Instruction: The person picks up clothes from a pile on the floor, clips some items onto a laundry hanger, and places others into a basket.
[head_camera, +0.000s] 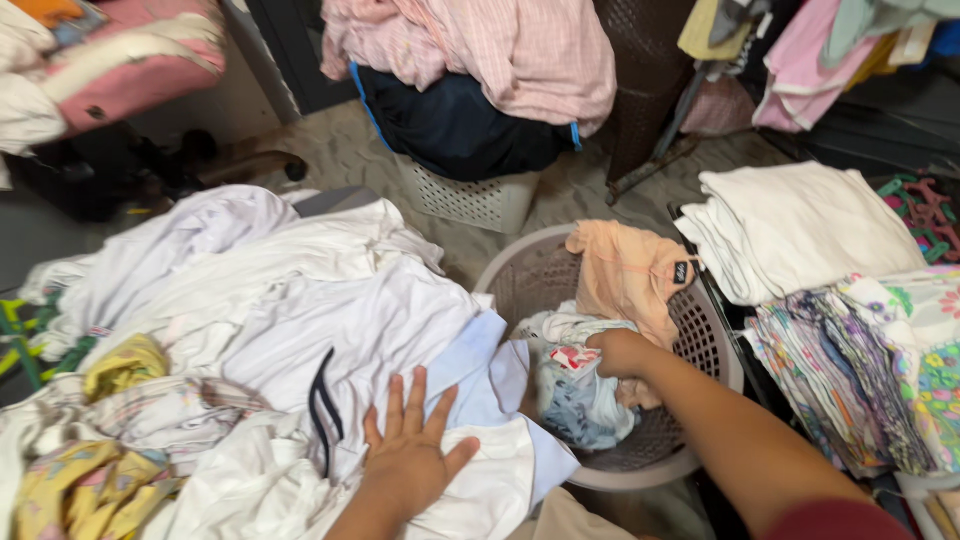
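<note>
Fingers of my left hand (410, 455) were spread wide and flat on the big heap of white clothes (300, 320), holding nothing. A thin dark strap (322, 410) lay just beside that hand. My right hand (618, 352) was down in the round grey basket (715, 345), with its fingers closed on a light blue and white cloth (580, 385). That cloth lay in the basket, and a peach top (625, 275) hung over the rim behind it. To the right sat a stack of folded white things (790, 225) and flowery cloths (870, 360). Farther back stood a white hamper (465, 198) piled with pink clothes (500, 45).
</note>
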